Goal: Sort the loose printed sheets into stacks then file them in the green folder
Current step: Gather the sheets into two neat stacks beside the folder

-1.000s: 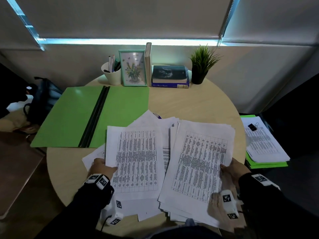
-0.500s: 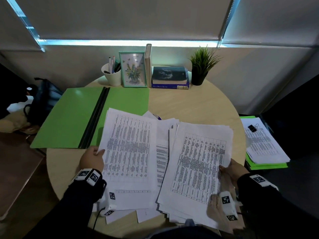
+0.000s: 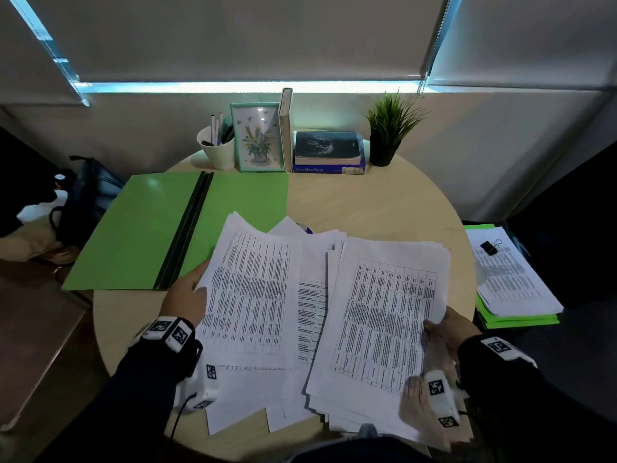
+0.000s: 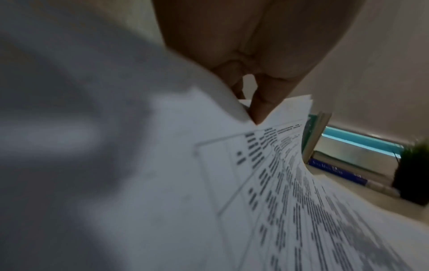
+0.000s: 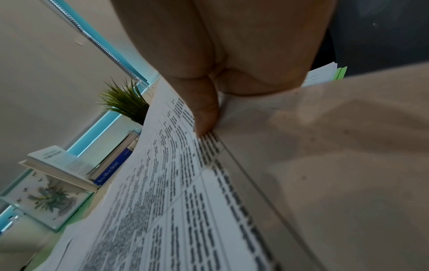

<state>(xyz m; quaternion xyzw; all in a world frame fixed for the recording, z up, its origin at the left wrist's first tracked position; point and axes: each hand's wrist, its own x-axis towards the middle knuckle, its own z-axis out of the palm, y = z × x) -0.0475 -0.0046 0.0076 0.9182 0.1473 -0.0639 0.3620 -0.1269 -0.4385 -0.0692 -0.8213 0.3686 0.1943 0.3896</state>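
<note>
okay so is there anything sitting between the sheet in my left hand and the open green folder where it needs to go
Nothing visible. The left hand holds the sheet by its left edge, and its top corner already overlaps the green folder. The folder's open faces look bare; the pen cup and picture frame stand behind it.

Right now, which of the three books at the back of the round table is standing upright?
The pale cream book, standing on end against the framed flower picture. The dark-covered book and the blue book under it lie flat in a stack.
</note>
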